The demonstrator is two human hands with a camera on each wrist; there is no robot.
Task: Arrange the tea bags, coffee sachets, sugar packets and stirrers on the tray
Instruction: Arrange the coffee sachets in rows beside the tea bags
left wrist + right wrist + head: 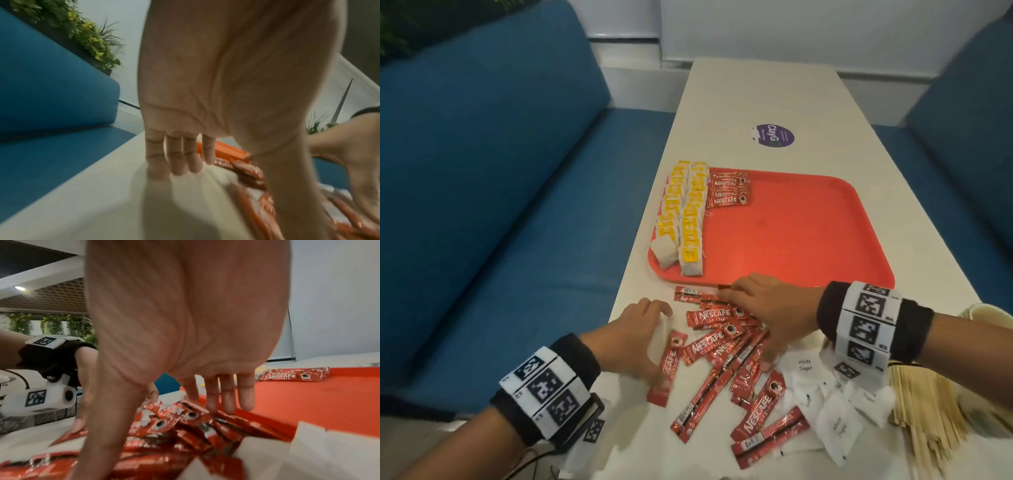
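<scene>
A red tray [791, 236] lies on the white table. Yellow-tagged tea bags [685, 212] stand in two rows along its left side, with a small stack of red coffee sachets [727, 190] beside them. Several more loose coffee sachets [722, 346] lie scattered in front of the tray. White sugar packets [839, 407] and wooden stirrers [928, 414] lie at the right. My left hand [643, 332] is spread flat on the table, thumb on one sachet [669, 366]. My right hand [760, 308] rests spread on the loose pile, fingertips [213, 407] touching sachets at the tray's near rim.
A paper cup [989, 313] stands at the right edge, past the stirrers. A purple sticker [774, 135] is on the table beyond the tray. Blue sofa seats [500, 205] flank the narrow table on both sides. The left table edge runs close to my left hand.
</scene>
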